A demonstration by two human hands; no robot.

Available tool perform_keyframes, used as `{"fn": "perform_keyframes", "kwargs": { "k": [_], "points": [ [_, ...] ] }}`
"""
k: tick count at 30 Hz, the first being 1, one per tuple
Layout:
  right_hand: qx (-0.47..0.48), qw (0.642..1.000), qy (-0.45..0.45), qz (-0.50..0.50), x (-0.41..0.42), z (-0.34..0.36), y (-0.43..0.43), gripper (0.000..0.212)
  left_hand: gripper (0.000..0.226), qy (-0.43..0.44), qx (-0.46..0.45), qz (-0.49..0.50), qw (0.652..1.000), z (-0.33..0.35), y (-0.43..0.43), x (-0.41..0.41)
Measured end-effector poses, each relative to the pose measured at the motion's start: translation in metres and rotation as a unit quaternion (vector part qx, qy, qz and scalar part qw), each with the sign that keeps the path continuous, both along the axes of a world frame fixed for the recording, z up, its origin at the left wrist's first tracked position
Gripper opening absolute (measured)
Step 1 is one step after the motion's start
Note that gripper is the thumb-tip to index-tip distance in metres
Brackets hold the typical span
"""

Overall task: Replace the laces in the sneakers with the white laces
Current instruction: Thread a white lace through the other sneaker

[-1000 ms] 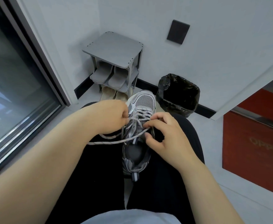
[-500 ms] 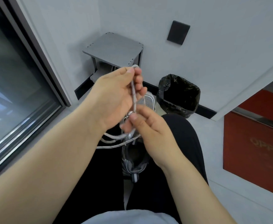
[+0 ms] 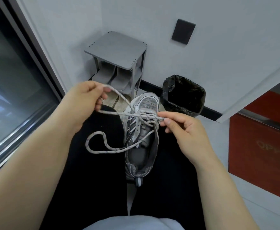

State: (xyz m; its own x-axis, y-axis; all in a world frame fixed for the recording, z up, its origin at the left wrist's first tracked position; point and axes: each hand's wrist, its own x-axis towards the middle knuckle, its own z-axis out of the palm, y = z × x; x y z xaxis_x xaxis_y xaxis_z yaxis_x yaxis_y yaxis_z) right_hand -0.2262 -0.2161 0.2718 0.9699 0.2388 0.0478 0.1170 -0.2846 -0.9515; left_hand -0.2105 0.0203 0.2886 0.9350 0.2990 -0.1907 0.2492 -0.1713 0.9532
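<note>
A grey and white sneaker [image 3: 142, 140] lies between my thighs, toe pointing away, heel towards me. Its lace [image 3: 102, 149] is a pale cord with dark flecks, partly threaded through the upper eyelets. My left hand [image 3: 84, 98] pinches a loop of the lace up and left of the toe. My right hand [image 3: 184, 128] pinches the lace end just right of the eyelets. A strand runs taut between the two hands across the shoe. Another slack length curls in a loop on my left thigh.
A small grey shoe rack [image 3: 117, 53] with grey slippers [image 3: 112, 77] stands against the far wall. A bin with a black bag [image 3: 184, 95] sits right of it, just past the sneaker's toe. A glass door [image 3: 11, 80] runs along the left; a red cabinet [image 3: 260, 146] stands right.
Both hands had lifted the lace high in front of the rack. Now they have dropped and spread apart, left hand to the left, right hand to the right, pulling a strand taut across the shoe.
</note>
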Motion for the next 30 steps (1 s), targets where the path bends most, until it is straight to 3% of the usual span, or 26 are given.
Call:
{"fn": "perform_keyframes", "kwargs": {
  "k": [2, 4, 6, 9, 17, 23, 27, 30],
  "points": [
    [-0.002, 1.000, -0.001, 0.014, 0.000, 0.000, 0.007, 0.032, 0.029, -0.014, 0.274, -0.034, 0.961, -0.004, -0.003, -0.006],
    [0.004, 0.999, 0.009, 0.034, -0.001, 0.002, 0.019, 0.025, 0.040, -0.138, 0.412, -0.105, 0.894, -0.001, -0.017, -0.013],
    [0.019, 0.999, 0.013, 0.036, -0.001, 0.004, 0.030, 0.015, 0.032, -0.188, 0.397, -0.233, 0.868, 0.004, -0.035, -0.018],
    [-0.021, 0.999, -0.029, 0.012, 0.003, 0.006, 0.036, 0.011, 0.018, -0.091, 0.313, -0.339, 0.883, 0.005, -0.047, -0.018],
    [-0.099, 0.994, -0.027, -0.039, 0.006, -0.009, 0.033, 0.011, 0.012, -0.091, 0.372, -0.272, 0.883, -0.008, -0.027, -0.014],
    [-0.113, 0.991, -0.052, -0.049, 0.004, -0.013, 0.043, 0.005, 0.015, -0.085, 0.326, -0.257, 0.906, -0.011, -0.036, -0.016],
    [-0.246, 0.961, -0.108, -0.060, 0.007, -0.020, 0.036, 0.005, 0.013, -0.096, 0.359, -0.210, 0.904, -0.016, -0.031, -0.015],
    [-0.276, 0.955, -0.099, -0.039, 0.003, -0.023, 0.038, 0.006, 0.012, -0.080, 0.395, -0.227, 0.887, -0.023, -0.033, -0.015]
  ]
}}
